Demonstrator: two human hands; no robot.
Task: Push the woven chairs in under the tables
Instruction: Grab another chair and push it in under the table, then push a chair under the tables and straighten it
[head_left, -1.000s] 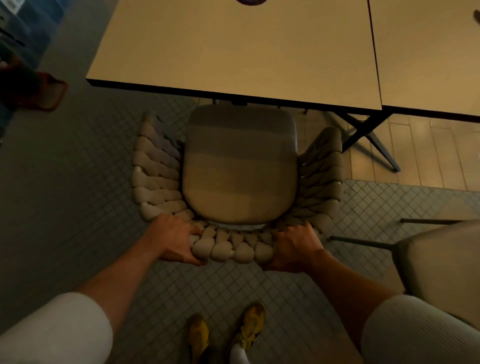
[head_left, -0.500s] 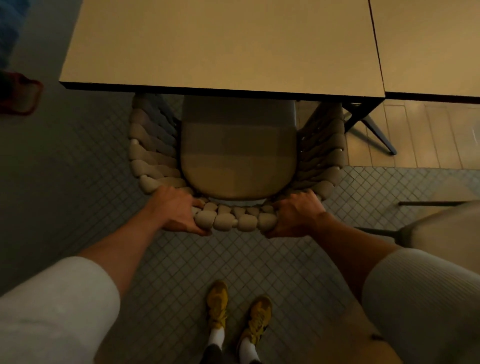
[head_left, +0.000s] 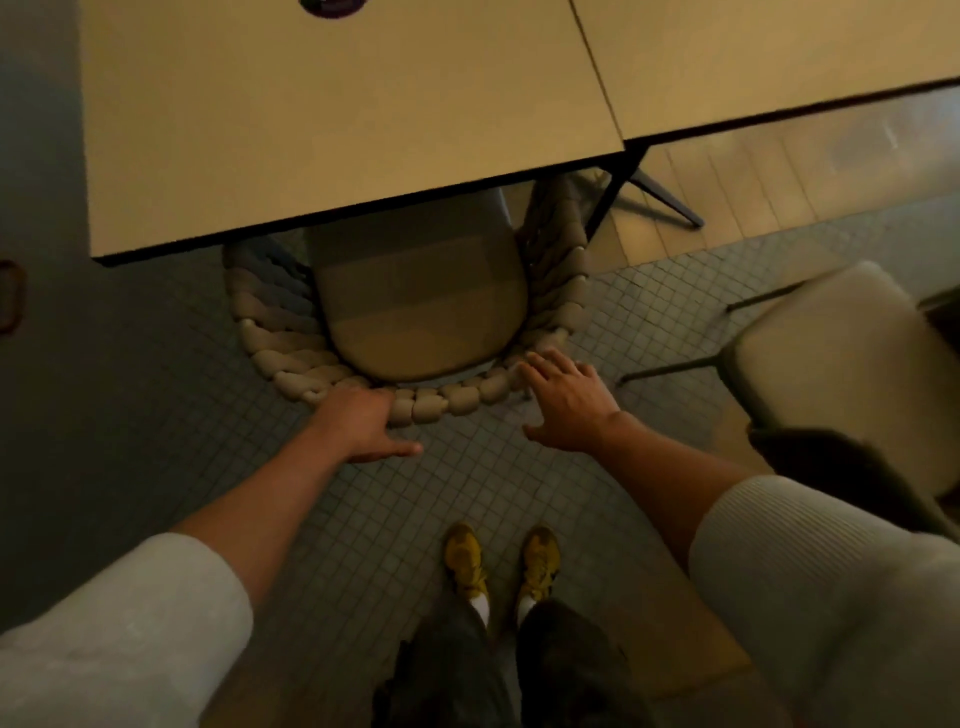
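Observation:
A woven chair (head_left: 291, 358) with a thick braided back and a tan seat cushion (head_left: 415, 306) stands partly under the beige table (head_left: 332, 114); the table edge hides the front of its seat. My left hand (head_left: 358, 423) rests flat against the braided back rim, fingers spread, gripping nothing. My right hand (head_left: 566, 400) is open with fingers apart, its fingertips at or just off the rim's right end. A second chair (head_left: 841, 364) stands out from the tables at the right.
A second beige table (head_left: 779, 52) abuts the first on the right, with dark metal legs (head_left: 649, 187) beneath the joint. The floor is small grey tiles, wooden planks farther right. My feet in yellow shoes (head_left: 501, 561) stand behind the chair. A dark round object (head_left: 332, 5) lies on the table's far edge.
The chair has slid further under the table. Both hands, which gripped the braided back, have opened and released it; the right hand has lifted away slightly.

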